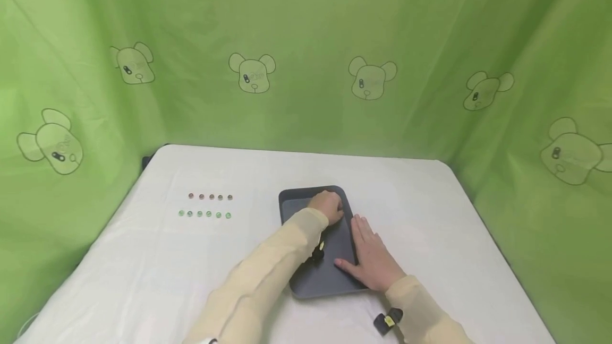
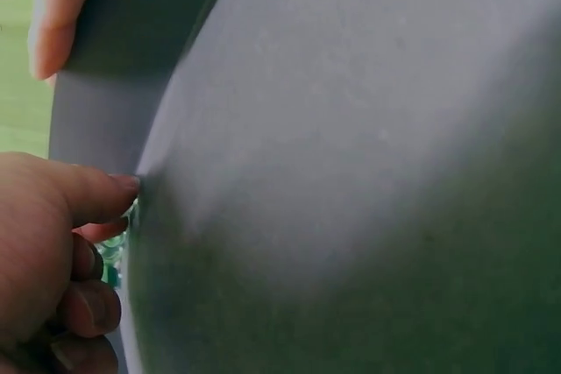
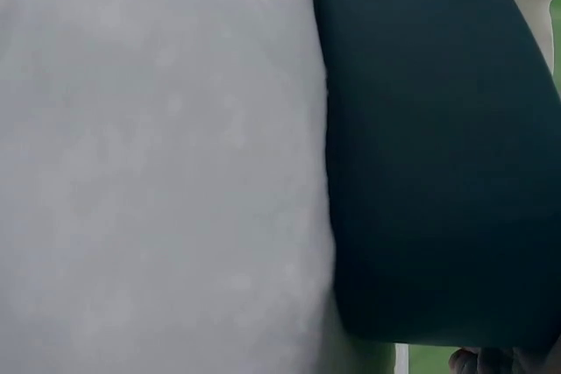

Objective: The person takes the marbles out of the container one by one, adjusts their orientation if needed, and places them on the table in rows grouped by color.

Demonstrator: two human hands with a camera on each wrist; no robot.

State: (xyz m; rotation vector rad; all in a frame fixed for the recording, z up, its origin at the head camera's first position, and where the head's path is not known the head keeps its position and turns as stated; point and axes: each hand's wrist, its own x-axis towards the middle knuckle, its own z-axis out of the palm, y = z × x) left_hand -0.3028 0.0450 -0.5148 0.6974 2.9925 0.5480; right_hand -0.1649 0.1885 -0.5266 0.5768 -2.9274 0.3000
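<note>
A dark grey rectangular tray (image 1: 330, 277) lies on the table in the head view. My left hand (image 1: 328, 207) reaches into its far right corner with fingers curled. In the left wrist view, small green glass marbles (image 2: 111, 256) show behind those fingers, and the index fingertip is right at the foot of the tray wall. The fingers hide much of the marbles, and I cannot tell whether one is pinched. My right hand (image 1: 375, 259) rests along the tray's right rim, its fingers straight on the outer side and its thumb over the inside.
Left of the tray, a row of reddish-brown marbles (image 1: 212, 196) lies behind a row of green marbles (image 1: 199, 214) on the white-covered table (image 1: 430, 216). Green curtains (image 1: 306, 115) with bear-face prints enclose the table's back and sides.
</note>
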